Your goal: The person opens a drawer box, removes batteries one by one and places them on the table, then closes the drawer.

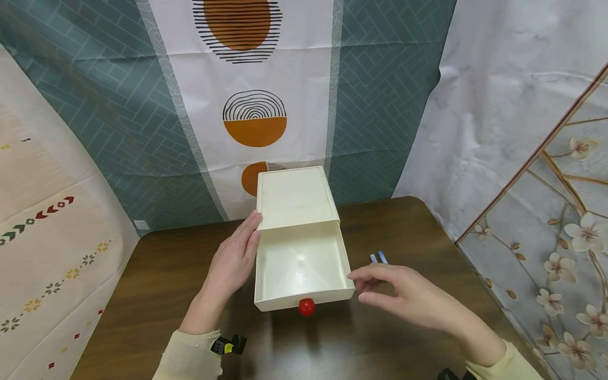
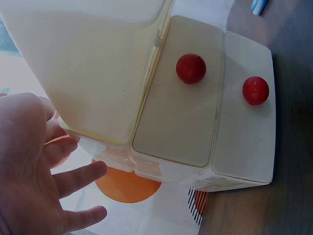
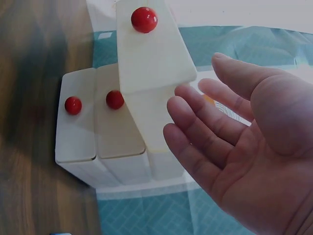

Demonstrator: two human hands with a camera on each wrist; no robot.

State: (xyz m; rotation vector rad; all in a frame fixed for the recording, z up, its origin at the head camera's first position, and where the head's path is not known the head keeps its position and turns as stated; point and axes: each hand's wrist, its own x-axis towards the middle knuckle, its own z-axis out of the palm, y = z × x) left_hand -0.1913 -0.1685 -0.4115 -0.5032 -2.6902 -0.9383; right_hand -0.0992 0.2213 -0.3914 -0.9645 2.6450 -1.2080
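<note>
A cream drawer unit [image 1: 296, 196] stands against the back hanging, its top drawer [image 1: 301, 269] pulled far out. The drawer's bare floor shows in the head view, and a round red knob [image 1: 306, 307] is on its front. Two lower drawers, each with a red knob [image 2: 191, 68], stay closed in the wrist views. My left hand [image 1: 235, 259] lies along the unit's left side near the drawer opening, fingers extended. On the other side my right hand [image 1: 396, 293] has its fingertips [image 3: 182, 108] right beside the drawer's front right corner, fingers relaxed and holding nothing.
Two slim blue-and-white sticks like pens [image 1: 382, 257] lie on the brown table [image 1: 180, 295] just beyond the right hand. Behind the table hangs a patterned cloth [image 1: 380, 105], with a floral cloth [image 1: 560, 274] along the right side.
</note>
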